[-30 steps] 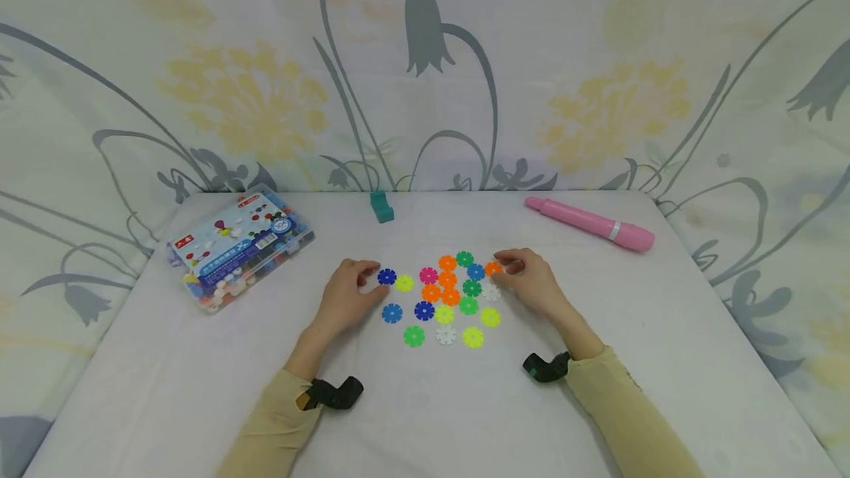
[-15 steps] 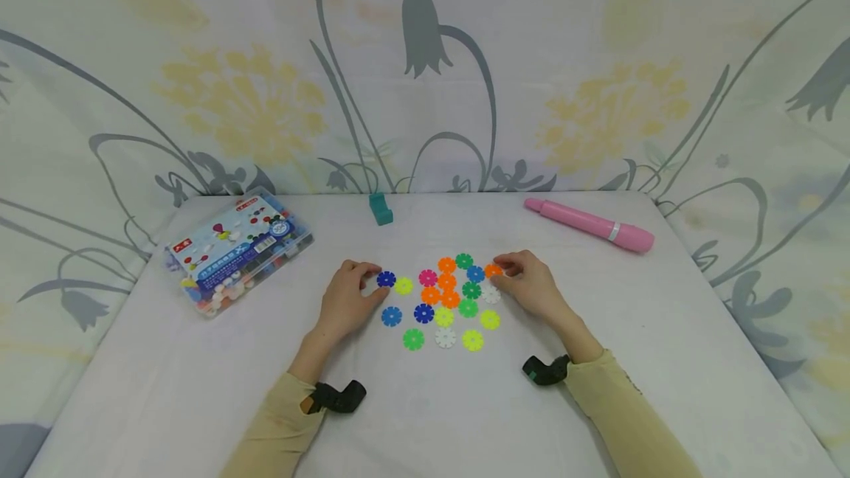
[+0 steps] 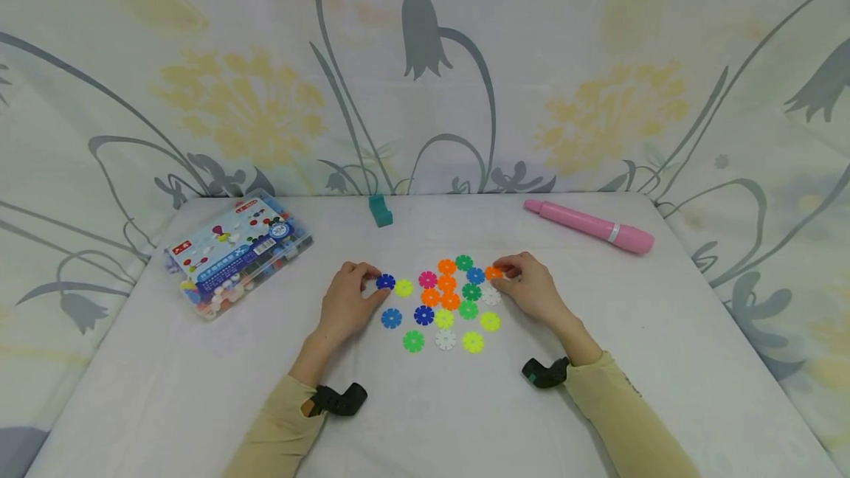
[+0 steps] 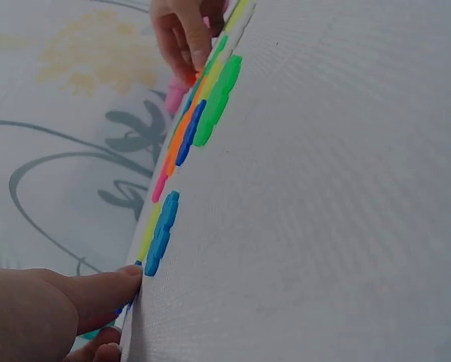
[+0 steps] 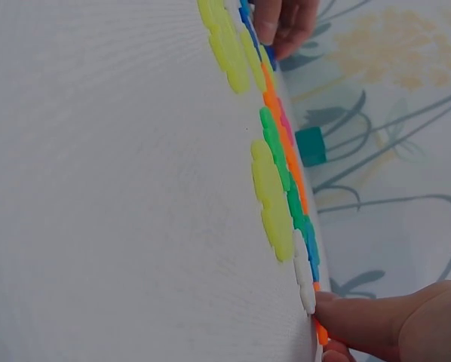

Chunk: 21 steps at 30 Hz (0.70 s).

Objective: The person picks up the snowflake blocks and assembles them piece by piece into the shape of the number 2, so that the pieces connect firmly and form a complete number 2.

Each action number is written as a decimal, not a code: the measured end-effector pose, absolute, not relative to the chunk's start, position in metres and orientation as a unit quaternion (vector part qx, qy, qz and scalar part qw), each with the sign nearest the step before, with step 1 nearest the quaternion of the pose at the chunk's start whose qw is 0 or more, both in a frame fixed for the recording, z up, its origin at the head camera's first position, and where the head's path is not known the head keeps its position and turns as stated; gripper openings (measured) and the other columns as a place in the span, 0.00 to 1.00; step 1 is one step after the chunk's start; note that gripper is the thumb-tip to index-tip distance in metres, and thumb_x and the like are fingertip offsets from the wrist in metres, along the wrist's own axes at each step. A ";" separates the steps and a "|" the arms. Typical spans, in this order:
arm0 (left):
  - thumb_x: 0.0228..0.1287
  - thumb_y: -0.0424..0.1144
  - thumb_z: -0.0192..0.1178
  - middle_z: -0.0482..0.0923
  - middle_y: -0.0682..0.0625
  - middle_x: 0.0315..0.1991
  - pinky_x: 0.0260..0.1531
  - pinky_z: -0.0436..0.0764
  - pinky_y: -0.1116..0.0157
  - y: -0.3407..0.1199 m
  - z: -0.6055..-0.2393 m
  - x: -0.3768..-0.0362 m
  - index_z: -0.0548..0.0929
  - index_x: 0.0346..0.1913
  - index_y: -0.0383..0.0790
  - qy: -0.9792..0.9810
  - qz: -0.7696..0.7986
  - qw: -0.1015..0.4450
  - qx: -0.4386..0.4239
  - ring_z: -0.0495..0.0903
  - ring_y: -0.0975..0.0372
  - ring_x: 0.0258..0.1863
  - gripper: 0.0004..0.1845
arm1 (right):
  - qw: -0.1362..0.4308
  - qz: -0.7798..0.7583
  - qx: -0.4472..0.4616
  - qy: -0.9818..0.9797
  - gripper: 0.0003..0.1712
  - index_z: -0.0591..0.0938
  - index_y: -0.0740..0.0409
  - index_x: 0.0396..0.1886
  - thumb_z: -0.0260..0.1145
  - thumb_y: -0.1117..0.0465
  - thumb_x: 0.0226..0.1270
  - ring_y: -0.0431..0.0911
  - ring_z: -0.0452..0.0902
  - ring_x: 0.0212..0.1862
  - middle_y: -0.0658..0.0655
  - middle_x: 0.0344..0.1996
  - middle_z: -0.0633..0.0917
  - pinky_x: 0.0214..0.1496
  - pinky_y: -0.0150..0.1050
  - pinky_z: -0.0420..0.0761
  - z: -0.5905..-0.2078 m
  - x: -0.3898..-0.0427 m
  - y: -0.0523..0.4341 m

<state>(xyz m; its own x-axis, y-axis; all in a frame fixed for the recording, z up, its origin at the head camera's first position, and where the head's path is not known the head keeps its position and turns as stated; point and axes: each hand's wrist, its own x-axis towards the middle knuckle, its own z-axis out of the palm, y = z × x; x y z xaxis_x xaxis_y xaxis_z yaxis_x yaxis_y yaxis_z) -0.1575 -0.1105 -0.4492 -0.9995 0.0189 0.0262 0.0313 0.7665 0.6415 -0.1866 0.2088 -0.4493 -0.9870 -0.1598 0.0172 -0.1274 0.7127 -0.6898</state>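
Note:
Notched plastic discs, the interlocking kind, lie flat in a loose cluster on the white tabletop. My left hand [image 3: 341, 305] is at the cluster's left end, pinching a dark blue disc [image 3: 386, 282] between thumb and index finger. Across from it, my right hand [image 3: 531, 288] pinches an orange disc [image 3: 493, 273] by its edge. A white disc [image 5: 304, 271] lies right beside the right thumb. Close to the left hand are a yellow disc [image 3: 403, 288] and a lighter blue disc [image 4: 162, 234]. The fingers partly hide both held discs.
A clear plastic case [image 3: 239, 253] with a printed label and small coloured pieces stands at the back left. A teal block [image 3: 381, 211] sits near the table's back edge. To the right of it lies a thick pink marker-shaped tube [image 3: 587, 226]. Patterned cloth [image 3: 425, 116] hangs behind.
The head view has tilted a little, so the table sits slightly lower in it. Both hands and the discs keep their places.

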 end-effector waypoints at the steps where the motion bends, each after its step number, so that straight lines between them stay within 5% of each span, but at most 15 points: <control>1: 0.65 0.45 0.68 0.75 0.43 0.48 0.41 0.73 0.61 -0.110 -0.449 -0.158 0.81 0.54 0.39 -0.940 -0.342 0.010 -0.012 0.72 0.54 0.43 0.19 | 0.021 -0.371 -0.078 0.925 0.18 0.83 0.64 0.53 0.69 0.61 0.66 0.56 0.77 0.49 0.62 0.46 0.80 0.53 0.52 0.77 -0.449 -0.186 0.209; 13: 0.64 0.47 0.68 0.81 0.45 0.43 0.38 0.74 0.63 -0.112 -0.445 -0.154 0.81 0.52 0.39 -0.921 -0.388 0.012 0.017 0.75 0.55 0.40 0.19 | 0.026 -0.381 -0.064 0.922 0.17 0.80 0.65 0.50 0.71 0.62 0.65 0.56 0.77 0.49 0.64 0.47 0.80 0.54 0.51 0.78 -0.449 -0.186 0.205; 21: 0.65 0.44 0.68 0.85 0.46 0.42 0.44 0.82 0.61 -0.104 -0.439 -0.150 0.83 0.54 0.39 -0.896 -0.443 0.027 0.010 0.80 0.57 0.39 0.18 | 0.018 -0.397 -0.062 0.916 0.14 0.80 0.63 0.47 0.71 0.65 0.64 0.51 0.77 0.40 0.61 0.40 0.84 0.46 0.43 0.77 -0.445 -0.187 0.209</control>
<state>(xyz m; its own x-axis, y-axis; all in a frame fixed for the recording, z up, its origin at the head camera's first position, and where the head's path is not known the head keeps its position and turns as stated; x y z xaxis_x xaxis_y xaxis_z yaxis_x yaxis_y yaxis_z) -0.1496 -0.1036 -0.4395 -0.9984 -0.0410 0.0393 0.0064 0.6072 0.7945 -0.1874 0.2086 -0.4453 -0.9916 -0.1283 0.0172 -0.1003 0.6771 -0.7290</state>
